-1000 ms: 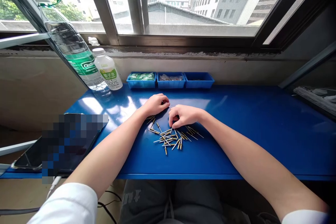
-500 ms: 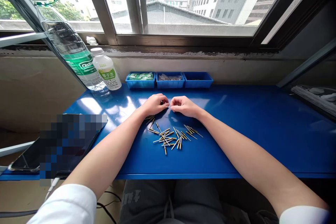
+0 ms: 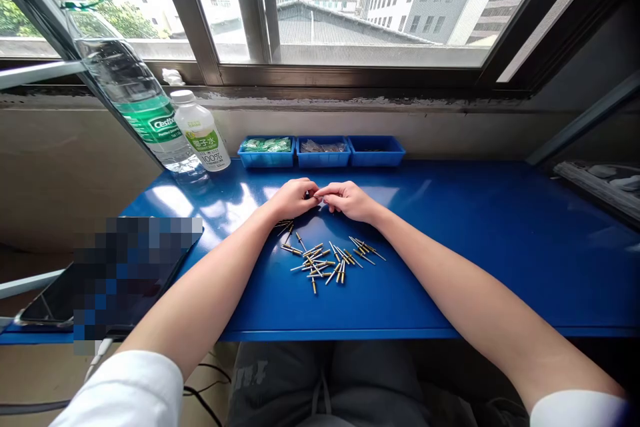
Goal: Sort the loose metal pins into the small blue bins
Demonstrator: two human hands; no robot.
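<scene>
My left hand (image 3: 296, 197) is closed in a pinch above the table, and what its fingertips hold is hidden. Facing it, my right hand (image 3: 350, 201) is closed too, its index finger reaching to the left fingertips so that the two hands meet. Anything between them is too small to make out. Nearer to me lies a loose pile of blind rivets (image 3: 320, 260), with gold-coloured bodies and thin silver pins pointing many ways. A few more rivets (image 3: 286, 225) lie just below my left hand, partly covered by it.
Three blue bins stand at the back: one with green packets (image 3: 267, 145), one with clear bags (image 3: 323, 147), one with a few dark bits (image 3: 376, 150). A large water bottle (image 3: 135, 93) and a white bottle (image 3: 203, 133) stand left, beyond a dark tablet (image 3: 150, 273) on the blue table (image 3: 480, 247).
My right index finger has stretched out to touch the left fingertips. A thin pale pin seen between the hands is now out of sight. The pile of rivets is unchanged.
</scene>
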